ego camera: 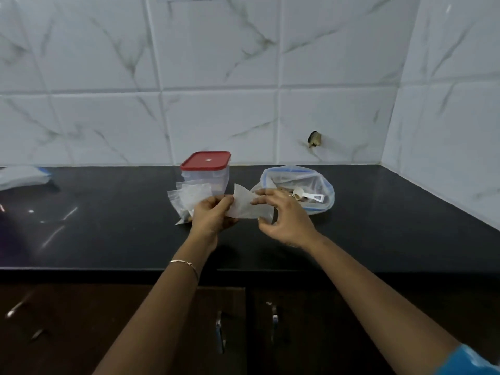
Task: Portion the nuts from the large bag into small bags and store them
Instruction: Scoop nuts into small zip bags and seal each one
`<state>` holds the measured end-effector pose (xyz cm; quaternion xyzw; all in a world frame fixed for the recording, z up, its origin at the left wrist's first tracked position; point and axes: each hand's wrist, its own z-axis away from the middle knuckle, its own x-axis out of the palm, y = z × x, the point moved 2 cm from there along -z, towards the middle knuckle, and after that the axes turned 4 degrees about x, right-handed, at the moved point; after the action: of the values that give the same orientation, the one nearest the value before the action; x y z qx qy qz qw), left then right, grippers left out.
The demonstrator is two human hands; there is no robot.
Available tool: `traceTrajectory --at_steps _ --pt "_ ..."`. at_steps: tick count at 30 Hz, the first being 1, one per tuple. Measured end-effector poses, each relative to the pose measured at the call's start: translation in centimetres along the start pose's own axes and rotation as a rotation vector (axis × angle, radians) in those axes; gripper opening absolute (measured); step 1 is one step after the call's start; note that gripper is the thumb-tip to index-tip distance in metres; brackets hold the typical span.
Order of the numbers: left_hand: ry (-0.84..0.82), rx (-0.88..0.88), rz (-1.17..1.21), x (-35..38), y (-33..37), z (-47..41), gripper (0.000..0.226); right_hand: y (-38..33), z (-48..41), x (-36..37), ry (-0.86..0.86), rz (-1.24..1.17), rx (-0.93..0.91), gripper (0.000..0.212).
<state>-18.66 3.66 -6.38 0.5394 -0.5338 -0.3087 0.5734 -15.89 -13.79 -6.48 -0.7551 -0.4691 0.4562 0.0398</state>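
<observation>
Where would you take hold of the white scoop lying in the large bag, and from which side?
Probably pinch the white scoop by its flat handle, coming from above through the large bag's open mouth: the handle sticks out rightward, uncovered.

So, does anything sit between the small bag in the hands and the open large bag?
Nothing visible does. The small bag, held by the left hand and right hand, is next to the open large bag; the scoop lies inside it.
</observation>
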Motion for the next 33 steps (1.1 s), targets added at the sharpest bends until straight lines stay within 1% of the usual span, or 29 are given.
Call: traceTrajectory --at_steps 2,4,5,8,10,12,15,17,20,24,26,29,33 --pt "0.103 0.106 -0.064 -0.3 -0.2 0.2 0.006 -0.3 0.0 1.3 0.081 -0.104 0.080 0.034" --pt "0.128 0.179 -0.098 -0.5 -0.8 0.3 0.005 -0.7 0.0 2.6 0.139 -0.220 0.185 0.025" --pt "0.127 0.196 -0.114 -0.5 -1.0 0.3 0.005 -0.9 0.0 3.3 0.133 -0.306 0.245 0.021" --pt "0.067 0.205 -0.164 -0.6 -2.0 0.2 0.004 -1.2 -0.1 4.8 0.062 -0.630 0.404 0.019" --pt "0.007 0.202 -0.182 -0.5 -2.3 0.3 0.005 -1.1 -0.2 5.0 0.063 -0.735 0.460 0.020" --pt "-0.024 0.211 -0.237 -0.4 -2.3 0.4 0.009 -0.9 -0.3 4.9 0.085 -0.778 0.504 0.020" --pt "-0.043 0.246 -0.314 0.1 -2.2 0.8 0.011 -0.7 -0.2 4.9 0.117 -0.798 0.523 0.016" --pt "-0.012 0.258 -0.327 0.2 -2.3 0.7 0.011 -0.6 -0.3 5.0 0.143 -0.788 0.527 0.011" --pt "0.035 0.263 -0.339 0.0 -2.4 0.7 0.010 -0.3 -0.4 5.3 0.162 -0.697 0.509 0.003" --pt "0.052 0.282 -0.393 0.1 -2.3 0.8 0.013 -0.2 -0.5 5.7 0.164 -0.545 0.486 0.002" --pt "0.110 0.297 -0.411 0.0 -2.1 0.7 0.014 -0.1 -0.5 5.6 0.193 -0.495 0.504 0.003" --pt "0.193 0.285 -0.383 -0.4 -2.0 0.7 0.013 -0.1 -0.4 5.4 0.210 -0.509 0.552 0.005" --pt "0.233 0.283 -0.399 -0.4 -1.8 0.9 0.013 -0.5 -0.2 4.9 0.235 -0.458 0.526 0.007"
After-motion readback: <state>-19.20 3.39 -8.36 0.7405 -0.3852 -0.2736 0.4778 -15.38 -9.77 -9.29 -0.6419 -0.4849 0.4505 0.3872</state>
